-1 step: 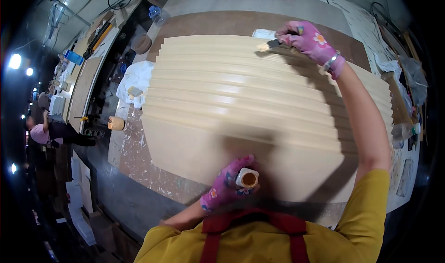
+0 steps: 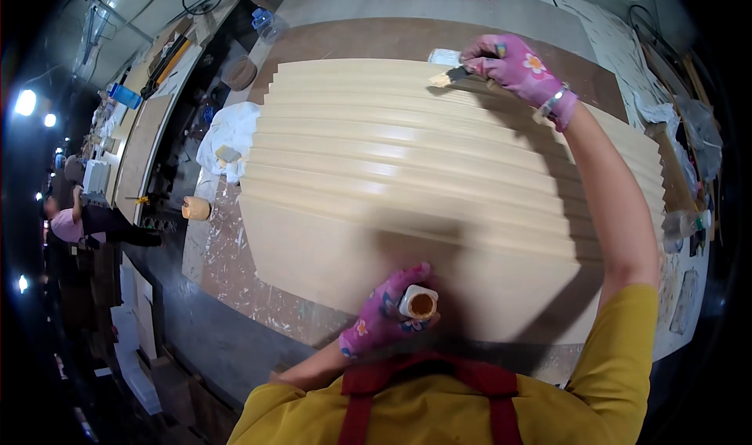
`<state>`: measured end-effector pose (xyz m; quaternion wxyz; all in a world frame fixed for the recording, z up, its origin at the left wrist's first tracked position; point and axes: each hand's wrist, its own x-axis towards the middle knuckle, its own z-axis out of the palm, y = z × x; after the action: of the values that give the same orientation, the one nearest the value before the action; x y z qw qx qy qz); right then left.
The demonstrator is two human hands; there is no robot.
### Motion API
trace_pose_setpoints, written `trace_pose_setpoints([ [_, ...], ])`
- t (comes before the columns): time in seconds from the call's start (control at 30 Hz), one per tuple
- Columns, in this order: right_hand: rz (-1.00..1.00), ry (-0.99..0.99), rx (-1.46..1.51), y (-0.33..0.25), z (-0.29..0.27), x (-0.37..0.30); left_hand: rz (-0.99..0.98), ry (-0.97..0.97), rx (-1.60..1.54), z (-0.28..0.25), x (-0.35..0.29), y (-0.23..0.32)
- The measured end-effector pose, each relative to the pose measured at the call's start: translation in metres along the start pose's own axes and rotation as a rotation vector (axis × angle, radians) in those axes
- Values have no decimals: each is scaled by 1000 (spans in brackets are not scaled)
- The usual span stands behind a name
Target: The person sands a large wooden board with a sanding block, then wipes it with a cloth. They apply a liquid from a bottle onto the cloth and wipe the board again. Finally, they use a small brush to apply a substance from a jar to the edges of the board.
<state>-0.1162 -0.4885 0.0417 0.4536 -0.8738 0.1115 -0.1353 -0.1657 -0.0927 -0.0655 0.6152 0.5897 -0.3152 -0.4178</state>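
Note:
A large cream panel (image 2: 407, 179) with long stepped ridges lies across the workbench (image 2: 235, 280). My right hand (image 2: 517, 65), in a pink flowered glove, reaches to the panel's far edge. It grips a small putty knife (image 2: 448, 76) whose blade, loaded with pale filler, touches the top ridge. My left hand (image 2: 384, 320), in the same kind of glove, rests at the near edge of the panel. It holds a small open jar (image 2: 419, 303) with brownish paste inside.
A white cloth (image 2: 227, 139) and a small tan cup (image 2: 196, 208) lie left of the panel. A plastic bottle (image 2: 266, 23) stands at the far left corner, another bottle (image 2: 685, 224) at the right edge. Another person (image 2: 70, 222) works far left.

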Motion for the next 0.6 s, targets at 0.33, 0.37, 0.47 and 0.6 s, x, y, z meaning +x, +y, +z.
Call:
trace_pose_setpoints([
  [0.33, -101, -100, -109, 1, 19, 32, 59, -63, -35, -3, 2, 3],
  [0.37, -81, -67, -114, 1, 18, 31, 66, -67, -43, -2, 2, 3],
  [0.47, -49, -8, -92, -4, 21, 31, 64, -71, -103, -4, 1, 2],
  [0.6, -117, -19, -78, 1, 20, 28, 28, -98, -225, -5, 0, -2],
])
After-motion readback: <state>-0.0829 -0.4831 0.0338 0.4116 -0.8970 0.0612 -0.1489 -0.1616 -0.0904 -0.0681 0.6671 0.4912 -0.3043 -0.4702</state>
